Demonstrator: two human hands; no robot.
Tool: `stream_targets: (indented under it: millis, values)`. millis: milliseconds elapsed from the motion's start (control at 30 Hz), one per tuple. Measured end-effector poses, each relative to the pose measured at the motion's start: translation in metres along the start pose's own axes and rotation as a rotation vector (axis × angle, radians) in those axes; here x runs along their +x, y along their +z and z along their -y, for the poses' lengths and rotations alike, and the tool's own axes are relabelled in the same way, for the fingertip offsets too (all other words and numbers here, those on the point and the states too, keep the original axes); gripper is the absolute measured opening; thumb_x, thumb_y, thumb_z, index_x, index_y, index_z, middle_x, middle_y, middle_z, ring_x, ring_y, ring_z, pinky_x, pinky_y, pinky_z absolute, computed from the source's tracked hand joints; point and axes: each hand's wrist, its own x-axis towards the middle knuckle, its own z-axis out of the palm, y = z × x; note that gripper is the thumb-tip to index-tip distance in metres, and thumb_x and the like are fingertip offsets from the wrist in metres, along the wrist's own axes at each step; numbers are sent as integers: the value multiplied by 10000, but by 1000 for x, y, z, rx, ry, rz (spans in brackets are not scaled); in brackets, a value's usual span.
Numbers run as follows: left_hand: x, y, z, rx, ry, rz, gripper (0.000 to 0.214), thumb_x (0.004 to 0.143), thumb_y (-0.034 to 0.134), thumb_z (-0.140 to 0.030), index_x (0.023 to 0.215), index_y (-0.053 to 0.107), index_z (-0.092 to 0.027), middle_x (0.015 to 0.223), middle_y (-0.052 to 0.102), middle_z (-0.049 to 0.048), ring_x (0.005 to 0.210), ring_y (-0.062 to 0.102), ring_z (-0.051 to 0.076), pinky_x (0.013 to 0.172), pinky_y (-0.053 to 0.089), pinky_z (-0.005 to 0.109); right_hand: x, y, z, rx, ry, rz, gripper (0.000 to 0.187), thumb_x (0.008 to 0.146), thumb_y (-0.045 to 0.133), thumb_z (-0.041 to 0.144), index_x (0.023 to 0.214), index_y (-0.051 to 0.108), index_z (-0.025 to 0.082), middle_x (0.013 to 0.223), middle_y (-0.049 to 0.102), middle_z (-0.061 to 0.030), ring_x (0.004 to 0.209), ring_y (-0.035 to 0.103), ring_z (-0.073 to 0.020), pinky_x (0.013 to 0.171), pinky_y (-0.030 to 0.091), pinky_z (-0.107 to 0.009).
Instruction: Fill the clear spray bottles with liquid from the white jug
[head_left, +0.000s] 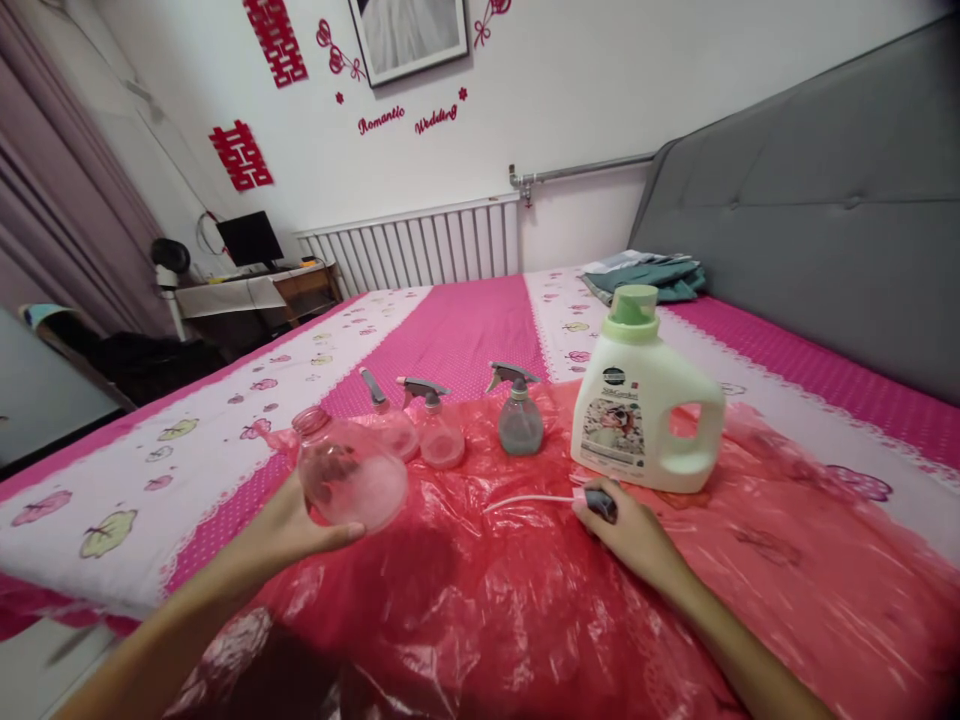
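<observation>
1. The fingers of my left hand (304, 525) are clamped around a clear pink bottle (360, 475), which has no top on its neck.
2. This bottle is tilted, the neck toward the upper left; whether its base touches the sheet, I cannot tell.
3. The fingers of my right hand (630, 530) are closed on a spray head (601, 503), of grey and pink colour.
4. From this spray head a thin pale tube (529, 498) goes to the left, toward the pink bottle, but well apart from it.
5. Behind the pink bottle there stand two pink spray bottles, one at the left (401, 440) and one at the right (442, 445), side by side.
6. A grey spray bottle (520, 428) stands upright near the middle.
7. Just beyond my right hand stands a big pale jug (649, 410) with a green cap (634, 305).
8. All these are over a wrinkled red plastic sheet (487, 600), which is spread upon the bed (480, 320).
</observation>
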Motion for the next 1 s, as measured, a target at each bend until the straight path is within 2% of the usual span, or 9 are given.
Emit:
stream_targets:
  millis: [200,333,467,533,600,733,800,867,1000]
  values:
    - [-9,-13,32,-38,-18,-12,827,677,877,-619,1353,569,-255,1367,691,145,1300,656,441,1113,555,613,2,1,-5,31,8,0,423,732,646,643,919,684,265,865,768,-50,802,721,-269,763,515,-383]
    - [-15,-18,51,-39,-33,-29,816,633,895,-563,1344,601,-292,1373,709,111,1272,678,438,1103,581,570,6,-1,-9,85,21,29,487,771,631,695,933,676,238,728,719,-37,658,673,-228,635,510,-346]
    - [-15,-11,45,-59,-19,-71,844,642,881,-595,1388,595,-321,1406,694,97,1333,637,456,1170,517,608,5,-1,-8,84,37,44,543,841,550,740,980,653,225,634,666,-10,534,604,-199,540,461,-323]
    - [-10,2,29,-97,24,-16,838,657,899,-559,1391,585,-305,1397,687,116,1334,634,462,1152,526,625,3,-1,-6,40,41,38,525,853,546,727,980,653,230,613,663,-7,539,615,-210,574,472,-337]
    - [-5,22,8,-165,38,106,850,704,901,-502,1441,540,-281,1409,678,141,1317,655,434,1124,555,608,1,0,-5,-25,39,22,503,844,556,714,970,665,240,593,663,-9,572,644,-234,645,493,-362]
    - [7,78,-23,-258,28,152,994,640,933,-444,1484,464,-204,1397,651,188,1253,682,390,1095,558,595,-3,0,-4,-162,21,-9,472,818,556,685,1013,677,272,762,756,-45,699,711,-280,730,498,-392]
    - [10,106,-27,-181,28,163,948,632,930,-421,1431,476,-188,1328,663,167,1168,705,355,1026,592,557,-5,-2,-4,-220,5,1,494,812,544,658,1099,676,278,874,785,-61,789,734,-306,732,491,-390]
    - [12,129,-26,-110,33,143,930,617,932,-397,1404,482,-190,1324,652,161,1191,687,364,1038,575,561,-6,-5,-4,-275,-7,18,582,814,524,644,1233,658,263,910,784,-78,850,739,-337,734,479,-393]
    - [11,152,-21,-12,24,133,947,541,976,-359,1365,532,-212,1340,651,166,1244,643,439,1098,497,653,-9,-15,1,-358,2,40,768,832,482,704,1401,598,201,771,726,-76,765,713,-368,693,444,-397]
